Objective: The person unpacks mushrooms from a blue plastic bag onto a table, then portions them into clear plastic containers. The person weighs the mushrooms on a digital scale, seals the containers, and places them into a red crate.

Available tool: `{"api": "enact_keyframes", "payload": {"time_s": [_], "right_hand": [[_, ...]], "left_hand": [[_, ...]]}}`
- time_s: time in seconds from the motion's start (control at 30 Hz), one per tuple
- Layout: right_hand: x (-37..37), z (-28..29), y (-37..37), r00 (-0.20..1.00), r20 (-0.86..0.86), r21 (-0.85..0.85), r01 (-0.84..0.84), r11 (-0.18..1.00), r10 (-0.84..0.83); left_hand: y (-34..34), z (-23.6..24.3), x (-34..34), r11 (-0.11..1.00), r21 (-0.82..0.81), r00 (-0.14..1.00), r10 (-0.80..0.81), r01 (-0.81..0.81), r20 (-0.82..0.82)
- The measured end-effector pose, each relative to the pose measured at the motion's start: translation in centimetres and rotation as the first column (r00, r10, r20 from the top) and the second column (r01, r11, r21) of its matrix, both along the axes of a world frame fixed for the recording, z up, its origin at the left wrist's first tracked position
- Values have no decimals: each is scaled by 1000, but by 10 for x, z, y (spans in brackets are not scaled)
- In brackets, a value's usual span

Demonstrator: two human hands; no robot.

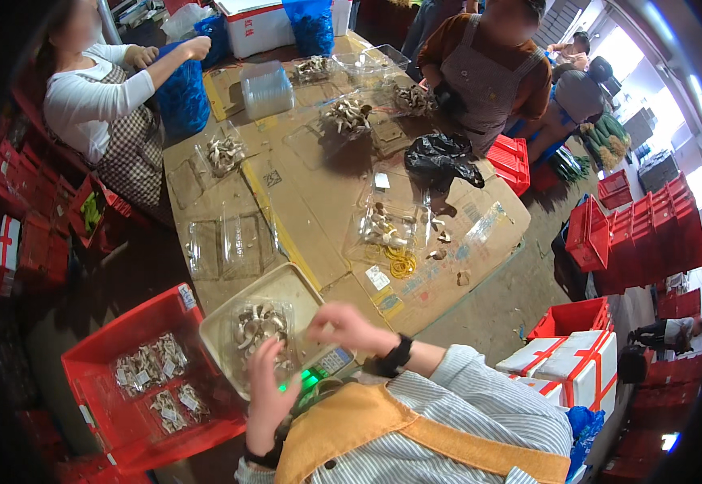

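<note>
A clear plastic tray of brown-capped mushrooms (260, 324) sits on the cream pan of a weighing scale (220, 323), whose green display (312, 376) is lit. My left hand (267, 395) is raised at the tray's near side, fingers stretched and thumb apart, with nothing seen in it. Over the scale's right edge hovers my right hand (352, 329), its fingers loosely bent toward the tray and apart, also without anything visible in them. Left of the scale stands a red crate (101, 347) holding several packed mushroom trays (151, 363).
A cardboard-covered table (302, 202) bears empty clear trays (234, 244), yellow rubber bands (400, 263), loose mushrooms, a black plastic bag (443, 159) and stacked lids (267, 89). Two people stand at its far side. White foam boxes (572, 367) are at right.
</note>
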State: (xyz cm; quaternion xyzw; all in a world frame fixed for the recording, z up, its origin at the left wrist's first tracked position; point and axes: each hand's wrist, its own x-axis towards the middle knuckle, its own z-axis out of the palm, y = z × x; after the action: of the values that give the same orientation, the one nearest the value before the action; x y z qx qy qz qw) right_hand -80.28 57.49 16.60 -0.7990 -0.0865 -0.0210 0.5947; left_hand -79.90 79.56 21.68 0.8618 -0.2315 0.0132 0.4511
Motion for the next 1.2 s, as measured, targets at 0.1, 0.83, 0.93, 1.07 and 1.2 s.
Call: {"api": "enact_keyframes", "payload": {"time_s": [0.1, 0.83, 0.93, 1.07, 1.2], "right_hand": [[-4, 35, 43, 949, 238, 7, -214, 977, 206], [30, 0, 18, 987, 163, 85, -10, 996, -4], [73, -20, -15, 866, 473, -426, 67, 902, 159], [76, -41, -16, 926, 359, -385, 32, 922, 118], [39, -55, 5, 954, 168, -270, -199, 942, 250]], "left_hand": [[-2, 5, 21, 972, 213, 995, -94, 95, -14], [81, -11, 82, 957, -165, 838, 117, -239, -534], [62, -16, 113, 979, 160, 991, 121, -129, 57], [49, -32, 149, 885, 450, 984, 169, -123, -63], [57, -60, 138, 817, 573, 946, 140, 56, -292]]}}
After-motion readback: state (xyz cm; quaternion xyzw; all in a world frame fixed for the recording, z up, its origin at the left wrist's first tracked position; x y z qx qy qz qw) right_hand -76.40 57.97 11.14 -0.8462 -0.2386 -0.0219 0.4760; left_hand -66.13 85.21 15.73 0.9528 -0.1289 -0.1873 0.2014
